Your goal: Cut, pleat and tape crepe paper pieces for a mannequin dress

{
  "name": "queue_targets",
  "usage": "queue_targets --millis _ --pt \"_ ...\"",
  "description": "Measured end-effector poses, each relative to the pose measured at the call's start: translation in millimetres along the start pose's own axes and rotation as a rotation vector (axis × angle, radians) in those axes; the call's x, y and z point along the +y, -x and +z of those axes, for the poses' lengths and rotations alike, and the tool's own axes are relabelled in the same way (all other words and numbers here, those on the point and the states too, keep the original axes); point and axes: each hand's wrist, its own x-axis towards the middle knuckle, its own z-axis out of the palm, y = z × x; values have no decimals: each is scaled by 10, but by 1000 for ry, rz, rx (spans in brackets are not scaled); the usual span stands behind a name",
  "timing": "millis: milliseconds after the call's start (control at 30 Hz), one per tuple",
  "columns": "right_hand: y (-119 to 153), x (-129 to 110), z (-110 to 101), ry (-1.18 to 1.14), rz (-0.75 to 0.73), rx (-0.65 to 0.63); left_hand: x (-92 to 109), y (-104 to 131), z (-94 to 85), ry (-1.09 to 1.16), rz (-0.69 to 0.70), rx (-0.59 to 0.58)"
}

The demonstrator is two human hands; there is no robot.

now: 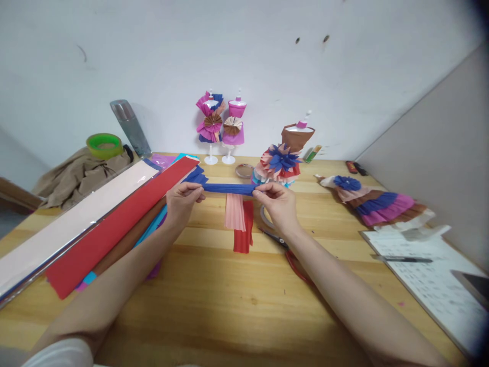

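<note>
A narrow folded strip of blue crepe paper is stretched level between my two hands, above the table. My left hand pinches its left end between thumb and fingers. At the other end, my right hand grips it the same way. Beneath the strip lie a pleated pink paper strip and a red paper strip. Scissors with red handles rest partly under my right forearm, beside a roll of tape.
Long paper sheets, red and pale pink, spread over the left side. Small mannequins in paper dresses stand by the wall, a larger brown-topped one right of them. Another paper dress and a notebook lie right.
</note>
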Motion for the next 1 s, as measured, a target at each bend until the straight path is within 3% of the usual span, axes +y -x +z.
queue_targets --millis 567,833,1000 --pt "-1 118 -25 78 -133 -59 -38 1 -14 -70 46 -7" --pt "13 157 -59 287 -272 -75 -76 -15 -84 -271 266 -63" --pt "17 141 -56 319 -278 -70 -55 13 -88 -333 303 -76"
